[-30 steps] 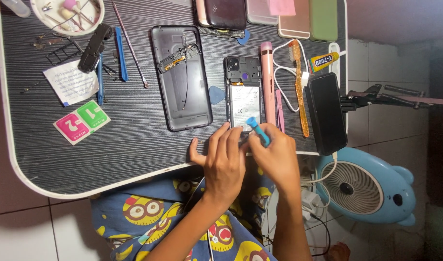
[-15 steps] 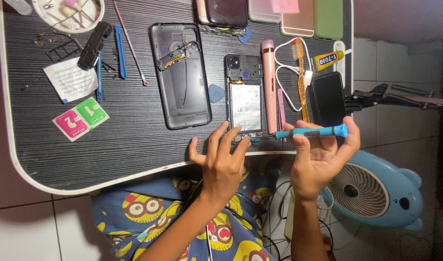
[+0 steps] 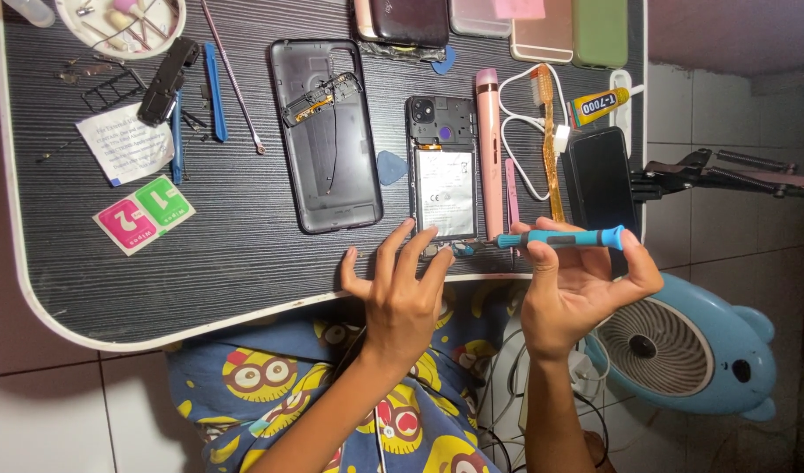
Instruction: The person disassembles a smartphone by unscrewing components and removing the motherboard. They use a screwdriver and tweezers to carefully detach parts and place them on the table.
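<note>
At table's near edge: left hand spread flat, fingers apart, tips on opened phone. Right hand raised off table, fingers clamped on blue screwdriver, held level. Mid-disassembly, likely between screws; tip must come down onto a screw head.

The left hand sits low in the middle of the frame, fingers spread and pointing up, palm down. The right hand, just to its right, is raised palm-up, fingertips pinched closed.
</note>
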